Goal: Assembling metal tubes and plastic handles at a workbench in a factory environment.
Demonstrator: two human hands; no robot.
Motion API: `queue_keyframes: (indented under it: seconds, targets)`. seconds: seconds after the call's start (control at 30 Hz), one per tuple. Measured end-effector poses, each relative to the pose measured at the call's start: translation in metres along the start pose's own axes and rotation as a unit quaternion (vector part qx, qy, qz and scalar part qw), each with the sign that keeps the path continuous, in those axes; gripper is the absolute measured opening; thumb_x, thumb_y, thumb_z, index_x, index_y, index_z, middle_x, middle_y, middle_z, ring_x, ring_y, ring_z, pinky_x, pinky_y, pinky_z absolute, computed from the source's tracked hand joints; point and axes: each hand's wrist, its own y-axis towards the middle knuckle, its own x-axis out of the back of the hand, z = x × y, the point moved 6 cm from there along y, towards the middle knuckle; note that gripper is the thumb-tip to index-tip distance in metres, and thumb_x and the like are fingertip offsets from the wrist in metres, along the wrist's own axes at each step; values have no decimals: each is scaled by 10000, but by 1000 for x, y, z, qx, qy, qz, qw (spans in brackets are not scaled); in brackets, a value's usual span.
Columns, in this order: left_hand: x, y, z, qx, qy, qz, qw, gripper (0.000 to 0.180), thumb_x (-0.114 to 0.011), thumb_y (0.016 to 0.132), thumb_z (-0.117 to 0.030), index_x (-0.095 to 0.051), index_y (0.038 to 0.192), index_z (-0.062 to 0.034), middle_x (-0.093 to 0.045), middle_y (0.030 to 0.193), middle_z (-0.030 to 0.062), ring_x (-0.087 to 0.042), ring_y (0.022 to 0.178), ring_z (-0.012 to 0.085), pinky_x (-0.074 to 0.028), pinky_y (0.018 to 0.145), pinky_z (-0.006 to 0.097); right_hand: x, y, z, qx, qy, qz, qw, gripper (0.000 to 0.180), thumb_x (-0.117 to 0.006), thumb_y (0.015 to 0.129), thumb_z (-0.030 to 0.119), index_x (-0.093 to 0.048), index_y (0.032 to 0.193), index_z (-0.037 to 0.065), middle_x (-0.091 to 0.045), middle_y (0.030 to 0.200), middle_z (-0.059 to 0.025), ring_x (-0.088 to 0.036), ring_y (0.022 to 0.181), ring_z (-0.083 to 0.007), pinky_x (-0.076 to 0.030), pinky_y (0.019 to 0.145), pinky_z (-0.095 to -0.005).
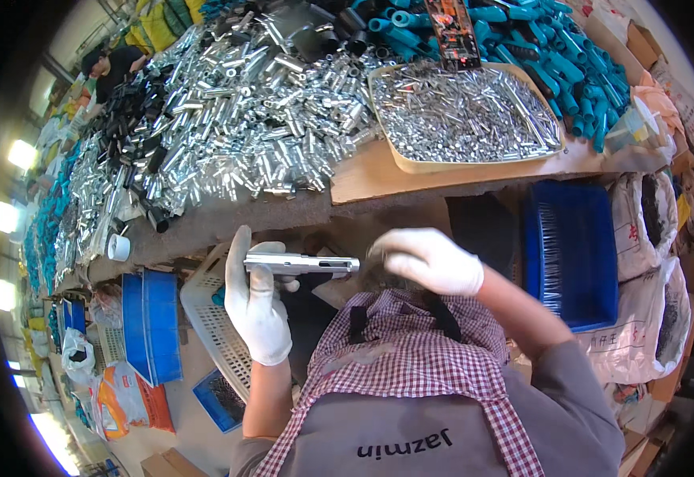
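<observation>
In my gloved left hand (258, 322) I grip a silver part (303, 263), held out level between my apron (403, 366) and the worktop (379, 172). My right hand (434, 262) is just beside its far end, fingers bent (too blurred for me to tell whether they hold anything), and beyond lie heaped metal pieces (275, 119) and a cream tray (458, 165).

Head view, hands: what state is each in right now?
Left hand: holding a silver metal part.
Right hand: blurred; whether it holds anything cannot be told.
</observation>
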Motion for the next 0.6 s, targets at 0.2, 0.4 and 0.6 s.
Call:
queue_keyframes:
  seconds: [0.2,0.4,0.6]
  targets:
    - [-38,-6,17,47,-8,75,996,678,-551,1018,-412,-389,1440,93,-654,1099,157,-668,833,165,-506,636,235,-17,-40,-22,-103,253,-56,960,419,-579,927,221,-593,1288,8,-686,1118,-185,-663,1032,-275,-500,933,-370]
    - [-85,-30,25,157,37,168,972,484,-652,962,-212,-540,1309,106,-688,1098,155,-668,862,185,-533,751,284,0,-47,-24,-64,119,-109,985,435,-656,865,180,-628,1252,-15,-690,1165,-196,-672,1067,-293,-503,959,-358]
    - [-125,-41,7,-68,331,491,803,508,-803,639,-49,-692,1131,10,-697,914,173,-684,784,271,-532,745,325,-5,-55,-29,-68,113,-15,991,601,-708,790,276,-593,1293,-34,-680,1158,-230,-674,1051,-319,-525,915,-381]
